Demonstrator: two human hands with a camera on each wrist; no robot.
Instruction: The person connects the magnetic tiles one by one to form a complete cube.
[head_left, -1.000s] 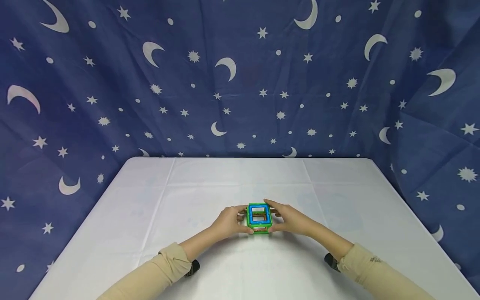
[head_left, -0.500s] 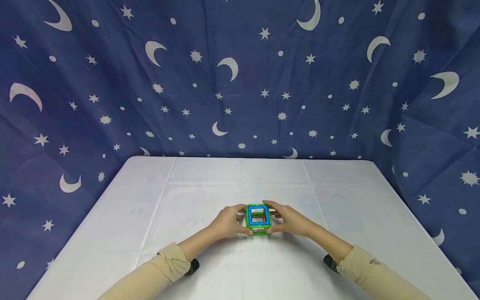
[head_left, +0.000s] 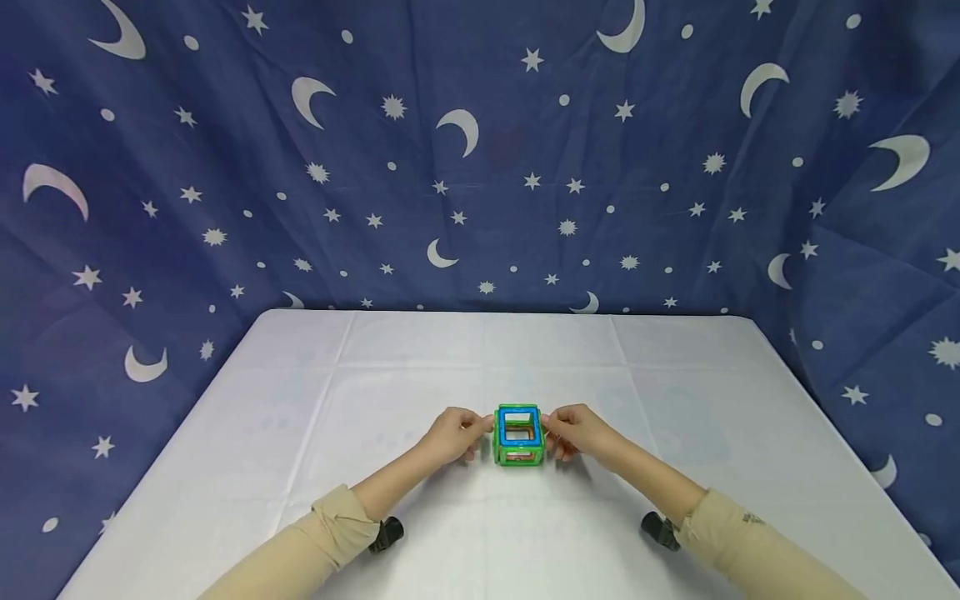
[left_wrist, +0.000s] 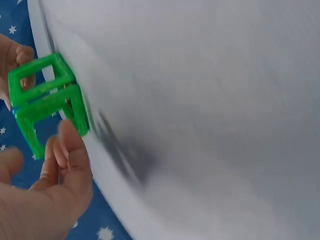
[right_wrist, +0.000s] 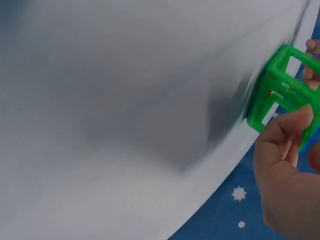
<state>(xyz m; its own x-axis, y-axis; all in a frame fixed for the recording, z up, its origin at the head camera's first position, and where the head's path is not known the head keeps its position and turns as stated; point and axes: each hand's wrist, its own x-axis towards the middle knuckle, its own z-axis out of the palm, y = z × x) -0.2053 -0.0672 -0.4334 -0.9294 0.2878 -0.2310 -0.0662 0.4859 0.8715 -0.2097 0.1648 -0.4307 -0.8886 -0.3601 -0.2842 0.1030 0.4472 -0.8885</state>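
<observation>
A cube of magnetic tiles (head_left: 519,435) stands on the white table, its top a blue square frame and its visible sides green. Something orange shows low inside it. My left hand (head_left: 453,435) is at the cube's left side, fingertips at or very near the upper edge. In the left wrist view, the left hand (left_wrist: 55,190) has loosely bent fingers beside a green tile (left_wrist: 47,107), the thumb apart from it. Opposite, my right hand (head_left: 579,432) has its fingertips by the right side. The right wrist view shows the right hand (right_wrist: 287,165) with bent fingers close to the green frame (right_wrist: 280,85).
A white cloth covers the table (head_left: 375,350). Behind it hangs a dark blue curtain (head_left: 495,233) with moons and stars. Black wrist devices show under the left forearm (head_left: 387,533) and the right forearm (head_left: 660,530).
Both thumbs have left the cube's near lower corners, and the hands now sit at its left and right sides. The cube has stayed almost in place.
</observation>
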